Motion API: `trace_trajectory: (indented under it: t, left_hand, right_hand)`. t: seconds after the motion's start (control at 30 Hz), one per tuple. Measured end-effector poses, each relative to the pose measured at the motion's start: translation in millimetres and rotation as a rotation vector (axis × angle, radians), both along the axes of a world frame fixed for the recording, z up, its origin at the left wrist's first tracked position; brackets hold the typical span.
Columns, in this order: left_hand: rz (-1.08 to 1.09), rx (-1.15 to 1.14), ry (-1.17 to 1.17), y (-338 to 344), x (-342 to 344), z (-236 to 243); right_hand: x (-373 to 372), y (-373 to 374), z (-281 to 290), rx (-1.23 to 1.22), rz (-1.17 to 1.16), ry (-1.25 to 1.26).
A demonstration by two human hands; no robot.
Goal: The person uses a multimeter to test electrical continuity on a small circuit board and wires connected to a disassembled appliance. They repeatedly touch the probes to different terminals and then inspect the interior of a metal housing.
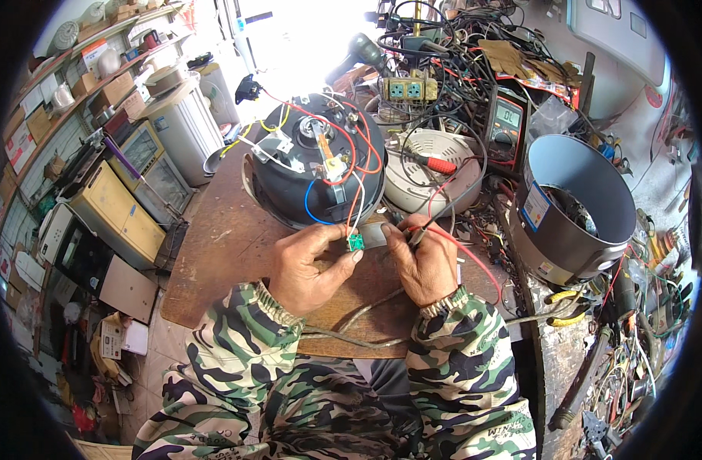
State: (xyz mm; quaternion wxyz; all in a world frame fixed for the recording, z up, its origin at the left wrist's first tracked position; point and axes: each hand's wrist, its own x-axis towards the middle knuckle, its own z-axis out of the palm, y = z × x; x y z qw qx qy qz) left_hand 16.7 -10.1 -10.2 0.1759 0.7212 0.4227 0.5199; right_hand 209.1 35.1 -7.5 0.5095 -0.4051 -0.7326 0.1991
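My left hand (311, 264) pinches a small green circuit board (355, 242) between thumb and fingertips. White and red wires run from the board up to the upturned black rice cooker body (282, 195), which stands on the wooden table with its heating parts and wiring exposed. My right hand (428, 262) is closed around multimeter probes, just right of the board. A red test lead (474, 257) and a black one trail from that hand; its fingers hide the probe tips. Between my hands shows a small silvery plate (373, 234); I cannot tell whether either hand touches it.
A multimeter (507, 123) stands at the back right, beside a cream plastic housing (431, 172) with a red-handled tool on it. A grey cylindrical shell (573, 207) sits farther right. Tangled cables pile up behind. A grey cord (359, 337) crosses the table's near edge.
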Motion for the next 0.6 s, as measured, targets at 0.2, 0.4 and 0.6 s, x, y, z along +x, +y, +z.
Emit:
trace_trajectory:
  t: [0.2,0.4,0.6]
  left_hand:
    - [0.007,0.025,0.033,0,-1,2]
    - [0.004,0.021,0.023,1,-2,-1]
    - [0.021,0.041,0.04,0,-1,3]
  right_hand:
    - [5,4,-4,0.015,-0.017,-0.114]
    - [10,8,-3,-0.019,0.01,-0.071]
    - [8,9,-11,-0.008,0.06,-0.21]
